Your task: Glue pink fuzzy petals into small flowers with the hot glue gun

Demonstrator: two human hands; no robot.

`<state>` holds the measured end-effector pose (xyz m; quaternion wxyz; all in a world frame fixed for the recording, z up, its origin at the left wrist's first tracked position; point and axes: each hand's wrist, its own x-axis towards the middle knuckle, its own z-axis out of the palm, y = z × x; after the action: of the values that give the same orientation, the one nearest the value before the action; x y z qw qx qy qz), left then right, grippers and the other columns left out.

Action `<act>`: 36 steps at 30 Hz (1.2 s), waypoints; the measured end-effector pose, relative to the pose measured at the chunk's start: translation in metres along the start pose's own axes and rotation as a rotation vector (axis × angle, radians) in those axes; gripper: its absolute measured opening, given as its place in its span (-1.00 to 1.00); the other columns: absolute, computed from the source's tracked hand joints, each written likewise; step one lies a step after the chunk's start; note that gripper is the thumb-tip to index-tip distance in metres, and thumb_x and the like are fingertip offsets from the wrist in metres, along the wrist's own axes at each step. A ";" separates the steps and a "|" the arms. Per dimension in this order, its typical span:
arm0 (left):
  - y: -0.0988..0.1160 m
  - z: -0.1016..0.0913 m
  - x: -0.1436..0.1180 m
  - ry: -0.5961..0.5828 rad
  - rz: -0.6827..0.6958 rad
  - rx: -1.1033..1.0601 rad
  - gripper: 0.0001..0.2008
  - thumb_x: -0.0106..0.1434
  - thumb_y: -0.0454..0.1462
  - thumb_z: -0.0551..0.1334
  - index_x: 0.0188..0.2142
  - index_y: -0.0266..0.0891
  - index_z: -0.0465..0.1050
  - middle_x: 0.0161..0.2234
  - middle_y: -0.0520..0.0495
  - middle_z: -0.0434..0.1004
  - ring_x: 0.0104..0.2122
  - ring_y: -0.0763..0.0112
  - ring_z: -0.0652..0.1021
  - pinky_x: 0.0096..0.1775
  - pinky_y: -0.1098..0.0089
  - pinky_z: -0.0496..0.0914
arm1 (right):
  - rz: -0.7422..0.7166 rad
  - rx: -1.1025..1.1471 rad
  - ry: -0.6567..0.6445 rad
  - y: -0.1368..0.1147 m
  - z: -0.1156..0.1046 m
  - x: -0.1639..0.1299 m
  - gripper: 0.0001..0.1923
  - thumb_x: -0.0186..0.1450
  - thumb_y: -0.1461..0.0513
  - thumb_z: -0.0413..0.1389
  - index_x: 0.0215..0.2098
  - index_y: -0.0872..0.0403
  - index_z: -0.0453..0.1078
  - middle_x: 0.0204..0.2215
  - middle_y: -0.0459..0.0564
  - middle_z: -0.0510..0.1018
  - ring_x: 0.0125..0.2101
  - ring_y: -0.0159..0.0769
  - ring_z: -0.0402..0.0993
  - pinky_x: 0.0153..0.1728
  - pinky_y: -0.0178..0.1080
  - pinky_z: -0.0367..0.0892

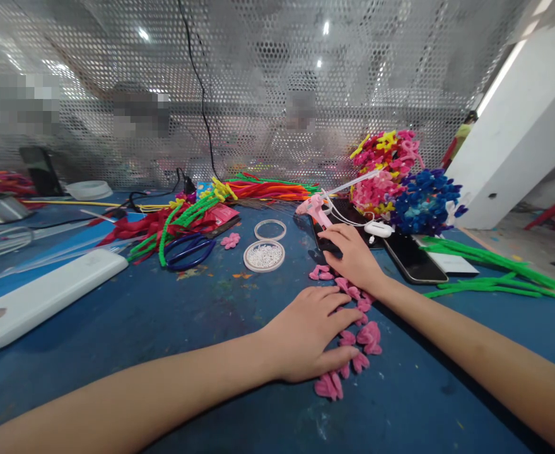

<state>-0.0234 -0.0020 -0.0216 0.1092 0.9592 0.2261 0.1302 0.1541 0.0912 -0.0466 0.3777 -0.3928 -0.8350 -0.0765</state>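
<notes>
My left hand [311, 334] lies low over the blue table with its fingers spread, touching a row of pink fuzzy petal pieces [371, 337]. Beyond it, my right hand [353, 257] rests at the far end of the same row. Its thumb and fingers are apart, with a dark object [330, 244] showing between them that I cannot make out. Just past its fingertips is a pink glue gun [314, 208], a clear glue stick jutting from its back. A single pink flower [231, 241] lies off to the left, beside a round dish of white beads [264, 256].
A white power bank [379, 229] and a phone [414, 257] lie right of centre, near green pipe cleaners [495, 265]. Fuzzy flower bunches [426, 202] stand behind. Left are blue-handled scissors [190, 251], red ribbon [157, 226] and a long white case [50, 296]. Perforated metal sheet [268, 82] borders the back.
</notes>
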 end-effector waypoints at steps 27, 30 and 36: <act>0.001 -0.001 0.000 -0.015 -0.010 -0.010 -0.55 0.27 -0.07 0.12 0.10 -0.19 0.28 0.10 -0.17 0.32 0.13 0.12 0.27 0.15 0.12 0.14 | -0.070 -0.052 -0.116 0.002 0.003 0.000 -0.69 0.22 0.35 0.09 -0.07 0.08 0.44 -0.08 0.11 0.42 -0.08 -0.08 0.25 -0.04 -0.02 0.27; 0.001 -0.001 0.000 -0.010 -0.014 -0.012 -0.55 0.26 -0.08 0.13 0.09 -0.18 0.29 0.10 -0.16 0.32 0.13 0.13 0.27 0.15 0.12 0.14 | -0.079 -0.058 -0.133 0.005 0.007 -0.001 -0.78 0.24 0.31 0.09 -0.20 0.01 0.52 -0.03 0.08 0.41 -0.06 -0.06 0.23 -0.05 0.02 0.26; 0.000 -0.001 0.000 0.001 -0.004 -0.018 -0.56 0.26 -0.08 0.13 0.08 -0.19 0.30 0.09 -0.17 0.33 0.12 0.13 0.29 0.15 0.12 0.14 | -0.082 -0.030 -0.144 0.008 0.007 -0.002 -0.83 0.26 0.27 0.10 -0.30 0.00 0.55 -0.09 0.08 0.45 -0.07 -0.09 0.23 -0.09 -0.01 0.27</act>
<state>-0.0237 -0.0023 -0.0208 0.1179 0.9577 0.2267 0.1326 0.1562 0.0985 -0.0542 0.3074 -0.3685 -0.8741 -0.0758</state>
